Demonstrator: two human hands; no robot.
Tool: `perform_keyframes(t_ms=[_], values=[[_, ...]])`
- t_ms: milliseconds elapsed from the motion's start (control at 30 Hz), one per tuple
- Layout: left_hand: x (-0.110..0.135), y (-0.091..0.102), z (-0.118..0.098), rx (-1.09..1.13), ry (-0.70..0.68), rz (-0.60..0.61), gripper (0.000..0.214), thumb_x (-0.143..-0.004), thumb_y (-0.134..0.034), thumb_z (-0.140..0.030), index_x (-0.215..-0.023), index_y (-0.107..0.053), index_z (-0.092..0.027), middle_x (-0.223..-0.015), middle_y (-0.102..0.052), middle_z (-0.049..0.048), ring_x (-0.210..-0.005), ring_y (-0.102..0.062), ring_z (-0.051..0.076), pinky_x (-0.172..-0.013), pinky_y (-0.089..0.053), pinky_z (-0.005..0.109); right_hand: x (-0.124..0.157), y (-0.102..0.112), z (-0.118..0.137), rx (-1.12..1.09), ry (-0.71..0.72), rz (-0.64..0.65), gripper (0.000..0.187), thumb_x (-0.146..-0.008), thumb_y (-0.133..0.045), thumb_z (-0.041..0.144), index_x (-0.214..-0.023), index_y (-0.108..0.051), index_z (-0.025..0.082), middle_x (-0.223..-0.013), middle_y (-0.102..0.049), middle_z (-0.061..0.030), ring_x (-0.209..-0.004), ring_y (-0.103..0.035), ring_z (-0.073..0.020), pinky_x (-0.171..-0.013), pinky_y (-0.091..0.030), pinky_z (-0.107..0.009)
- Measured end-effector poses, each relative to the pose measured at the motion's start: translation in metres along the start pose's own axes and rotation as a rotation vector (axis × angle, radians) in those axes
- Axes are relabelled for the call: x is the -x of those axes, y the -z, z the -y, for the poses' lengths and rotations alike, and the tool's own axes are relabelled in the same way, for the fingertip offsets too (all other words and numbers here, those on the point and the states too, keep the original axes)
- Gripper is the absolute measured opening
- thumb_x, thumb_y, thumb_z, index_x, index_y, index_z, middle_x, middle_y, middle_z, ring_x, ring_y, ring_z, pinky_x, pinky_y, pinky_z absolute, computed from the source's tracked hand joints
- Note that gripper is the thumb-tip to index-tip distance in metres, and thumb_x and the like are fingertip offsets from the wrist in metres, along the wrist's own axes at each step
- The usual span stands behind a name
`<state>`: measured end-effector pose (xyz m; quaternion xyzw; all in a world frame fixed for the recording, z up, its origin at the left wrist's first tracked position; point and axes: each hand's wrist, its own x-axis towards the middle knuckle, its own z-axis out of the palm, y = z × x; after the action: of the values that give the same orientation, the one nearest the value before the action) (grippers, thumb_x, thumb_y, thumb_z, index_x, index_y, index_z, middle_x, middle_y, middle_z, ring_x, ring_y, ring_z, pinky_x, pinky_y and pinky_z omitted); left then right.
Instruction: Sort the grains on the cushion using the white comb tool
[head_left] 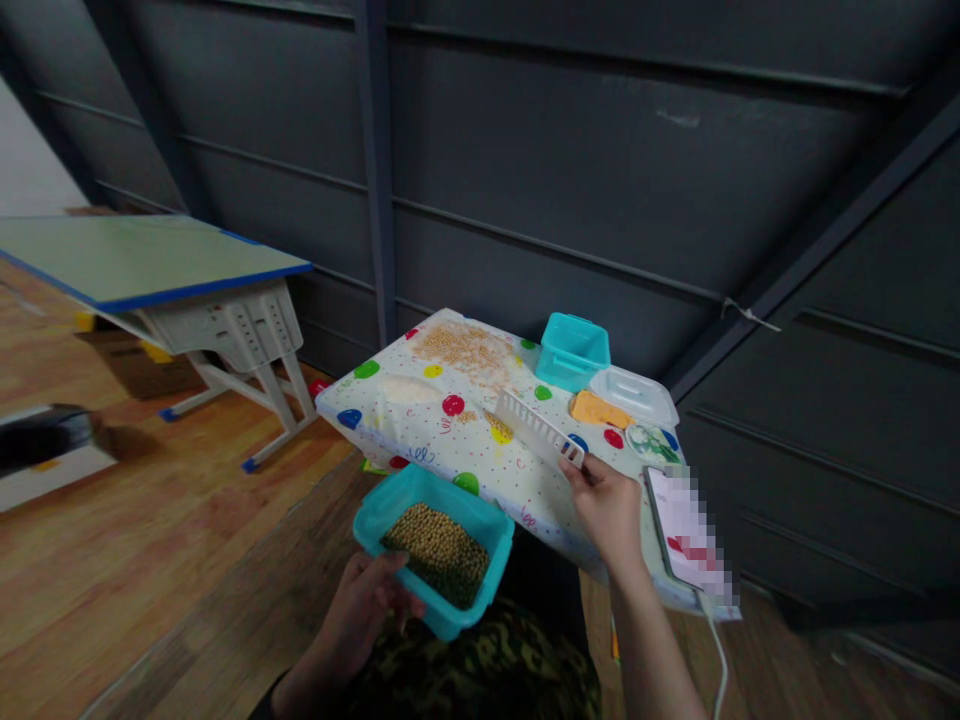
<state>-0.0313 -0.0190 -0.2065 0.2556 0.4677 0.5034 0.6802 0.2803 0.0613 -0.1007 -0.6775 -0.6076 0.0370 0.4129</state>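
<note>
My left hand (367, 605) grips the near corner of a teal tub (390, 505) filled with yellowish beans (439, 550), held just below the table's front edge over my lap. My right hand (606, 500) is closed on the end of a white slotted scraper (534, 425), which lies slanted on the table's spotted cloth (420, 410). A patch of small pale grains (465, 348) is spread on the cloth at the far side, and a few lie beside the scraper.
A second teal tub (574, 350) stands at the table's back edge, with a clear lidded box (634, 395), an orange piece (596, 410) and a small patterned dish (652, 440) to its right. A phone (686, 535) with a cable lies at the right. A desk (150, 265) stands left.
</note>
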Motion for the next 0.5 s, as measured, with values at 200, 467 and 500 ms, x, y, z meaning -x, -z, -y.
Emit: perform_keyframes(t_ms=[200,467,500], values=[[-0.003,-0.004,0.005,0.006,-0.019,-0.009,0.047,-0.067,-0.092,-0.057,-0.052,-0.066,-0.022,-0.045,-0.070,0.0065,-0.038,-0.064,0.022,-0.036,-0.042,0.028,0.009,0.010,0.010,-0.064,0.034,0.041,0.047,-0.094,-0.064,0.061,-0.087,-0.088,0.021,-0.082,-0.086,-0.0133,-0.064,-0.074,-0.0285,-0.058,-0.048,-0.032],[0.001,-0.016,-0.005,0.004,-0.017,-0.033,0.045,-0.062,-0.092,-0.054,-0.046,-0.065,-0.022,-0.042,-0.070,0.0105,-0.035,-0.060,0.020,-0.036,-0.044,0.028,0.038,0.017,0.008,0.050,0.143,-0.120,0.051,-0.103,-0.058,0.061,-0.095,-0.091,0.022,-0.083,-0.086,-0.0136,-0.066,-0.079,-0.0295,-0.059,-0.056,-0.033],[0.002,-0.017,-0.005,0.012,-0.018,-0.038,0.045,-0.062,-0.092,-0.054,-0.045,-0.065,-0.023,-0.042,-0.069,0.0109,-0.035,-0.060,0.020,-0.036,-0.044,0.028,0.044,0.019,0.008,0.080,0.165,-0.134,0.050,-0.105,-0.057,0.059,-0.096,-0.091,0.023,-0.084,-0.086,-0.0137,-0.066,-0.080,-0.0293,-0.059,-0.057,-0.033]])
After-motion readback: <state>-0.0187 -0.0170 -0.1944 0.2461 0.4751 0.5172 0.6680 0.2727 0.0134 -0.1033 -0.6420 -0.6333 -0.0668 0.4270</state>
